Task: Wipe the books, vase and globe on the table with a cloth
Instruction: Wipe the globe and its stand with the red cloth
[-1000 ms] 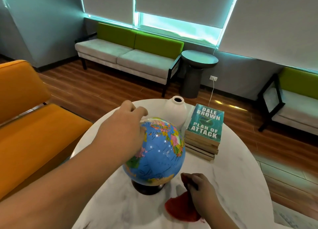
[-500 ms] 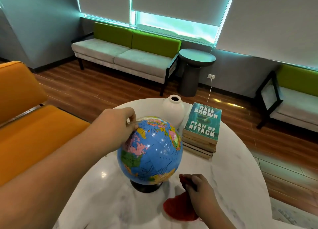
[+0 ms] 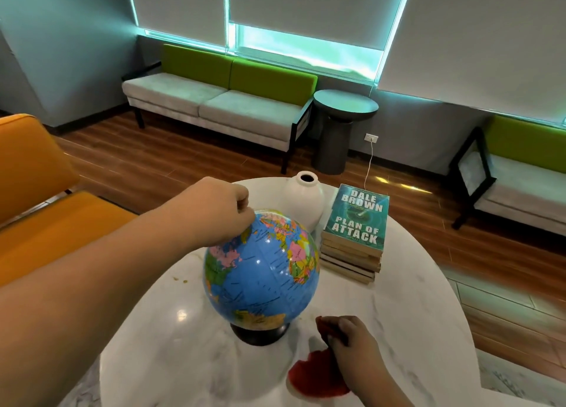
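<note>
1. A blue globe stands upright on its dark round base on a round white marble table. Everything below is placed from this globe.
2. The person's left hand reaches in from the near left and sits on the globe's upper left, by its top. The fingers are curled tight and grip the globe there; the fingertips themselves are hidden under the hand.
3. The right hand is low on the table, just in front of the globe and to its right, apart from it. Its fingers are curled round a red cloth and hold it bunched.
4. The loose part of the cloth spreads flat on the table under the hand, nearer the viewer than the globe's base.
5. A white vase stands upright just behind the globe, its dark mouth open at the top.
6. A stack of books lies behind the globe to the right, just beside the vase. The top cover is teal with white lettering.
7. Far behind the globe a grey and green sofa stands under the window.
</note>
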Demonstrator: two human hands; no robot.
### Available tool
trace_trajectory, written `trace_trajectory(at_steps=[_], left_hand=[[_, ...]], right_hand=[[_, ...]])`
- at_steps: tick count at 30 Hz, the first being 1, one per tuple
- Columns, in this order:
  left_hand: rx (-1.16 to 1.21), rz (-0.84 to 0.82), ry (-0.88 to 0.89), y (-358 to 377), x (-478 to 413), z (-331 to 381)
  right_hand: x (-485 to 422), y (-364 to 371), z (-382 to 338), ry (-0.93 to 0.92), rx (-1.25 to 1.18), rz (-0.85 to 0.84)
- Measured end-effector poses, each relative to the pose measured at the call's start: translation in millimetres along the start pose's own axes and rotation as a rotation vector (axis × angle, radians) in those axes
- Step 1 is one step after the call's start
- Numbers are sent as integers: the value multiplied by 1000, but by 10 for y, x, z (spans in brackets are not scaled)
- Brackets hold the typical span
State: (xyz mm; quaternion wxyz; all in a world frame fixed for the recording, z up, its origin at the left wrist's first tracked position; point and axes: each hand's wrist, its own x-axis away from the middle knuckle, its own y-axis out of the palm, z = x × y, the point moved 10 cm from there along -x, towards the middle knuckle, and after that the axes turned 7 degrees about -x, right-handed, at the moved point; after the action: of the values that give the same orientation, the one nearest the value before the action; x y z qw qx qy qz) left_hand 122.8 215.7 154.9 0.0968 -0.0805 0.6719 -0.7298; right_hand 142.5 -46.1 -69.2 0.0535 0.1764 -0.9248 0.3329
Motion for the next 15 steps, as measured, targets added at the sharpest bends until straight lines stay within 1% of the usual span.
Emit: trace_trajectory(at_steps=[4, 8, 10, 15], left_hand=[[-67, -18, 67, -54, 3, 188], [-102, -57, 151, -45, -13, 328], [-129, -71, 183, -25, -9, 331], [-94, -29, 231, -63, 34, 273]], right_hand=[[34, -20, 4, -12, -49, 29], [21, 3, 23, -14, 38, -5], [20, 2, 39, -16, 32, -7], [44, -18, 44, -12, 35, -11]])
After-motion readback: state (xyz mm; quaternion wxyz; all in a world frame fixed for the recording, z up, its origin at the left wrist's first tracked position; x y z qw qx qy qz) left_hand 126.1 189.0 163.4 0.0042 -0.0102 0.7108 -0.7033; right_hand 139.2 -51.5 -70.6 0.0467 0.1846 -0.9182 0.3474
